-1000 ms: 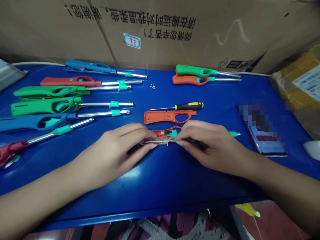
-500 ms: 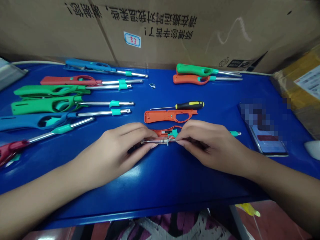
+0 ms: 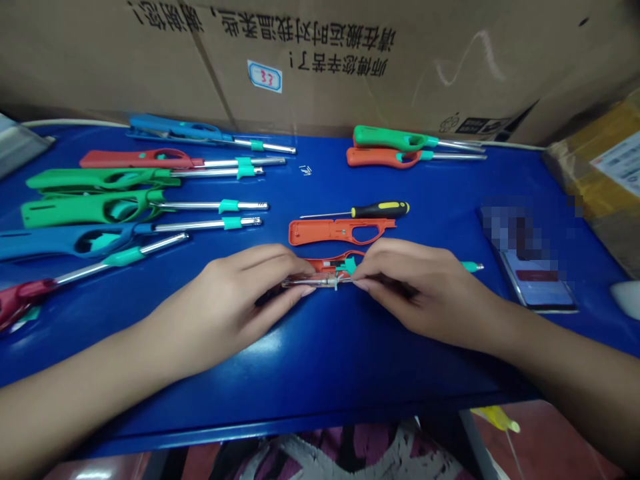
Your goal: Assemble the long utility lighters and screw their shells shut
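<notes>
An opened orange long-nosed lighter (image 3: pixel 331 270) lies on the blue table (image 3: pixel 320 360) in the middle, its metal tube ending in a teal tip at the right. My left hand (image 3: pixel 240 300) is closed on its left end, fingers curled round it. My right hand (image 3: pixel 415 287) pinches its middle, by a teal trigger part and a small clear piece. Just behind lies the loose orange shell half (image 3: pixel 340 231), and behind that a black and yellow screwdriver (image 3: pixel 373 211).
Several whole lighters in blue, red and green (image 3: pixel 130 200) lie in rows at the left; a green and an orange one (image 3: pixel 400 148) lie at the back right. Tiny screws (image 3: pixel 305 171) sit mid-back. A phone (image 3: pixel 537 280) lies right. Cardboard boxes (image 3: pixel 320 60) wall the back.
</notes>
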Motion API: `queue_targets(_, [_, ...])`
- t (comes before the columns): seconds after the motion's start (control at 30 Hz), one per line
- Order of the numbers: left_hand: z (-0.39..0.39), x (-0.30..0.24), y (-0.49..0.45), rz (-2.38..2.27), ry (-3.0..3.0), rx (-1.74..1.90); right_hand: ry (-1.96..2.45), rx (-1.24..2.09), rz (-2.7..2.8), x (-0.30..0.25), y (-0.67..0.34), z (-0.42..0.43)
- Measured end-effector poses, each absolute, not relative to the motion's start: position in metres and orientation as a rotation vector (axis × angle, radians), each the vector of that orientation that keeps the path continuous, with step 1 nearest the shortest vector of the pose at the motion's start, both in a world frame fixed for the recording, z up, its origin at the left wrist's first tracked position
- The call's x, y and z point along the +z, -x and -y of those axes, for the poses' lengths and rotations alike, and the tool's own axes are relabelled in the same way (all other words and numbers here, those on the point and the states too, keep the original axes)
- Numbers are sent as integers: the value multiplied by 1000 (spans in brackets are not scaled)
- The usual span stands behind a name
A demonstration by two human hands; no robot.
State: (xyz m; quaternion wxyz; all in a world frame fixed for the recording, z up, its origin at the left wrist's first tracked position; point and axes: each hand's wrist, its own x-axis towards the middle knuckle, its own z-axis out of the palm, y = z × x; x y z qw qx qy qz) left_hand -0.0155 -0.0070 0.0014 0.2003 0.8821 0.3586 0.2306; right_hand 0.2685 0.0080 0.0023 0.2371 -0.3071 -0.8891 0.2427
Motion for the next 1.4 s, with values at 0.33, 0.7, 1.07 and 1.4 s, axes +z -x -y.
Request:
queue_targets(0.33, [8,1,17,-999,-2461,647,846,680,2437,4,-268,-8])
queue_targets(0.7, [8,2,16,-1000,-2462,639,846,681,2444,4,-269,-8])
queue_targets(1.07, [7,2,16,-995,-2469,633,861,683,2443,4,-268,-8])
queue_targets(1.4, [8,1,15,-995,-2472,661,864,683,2446,5,-268,-7])
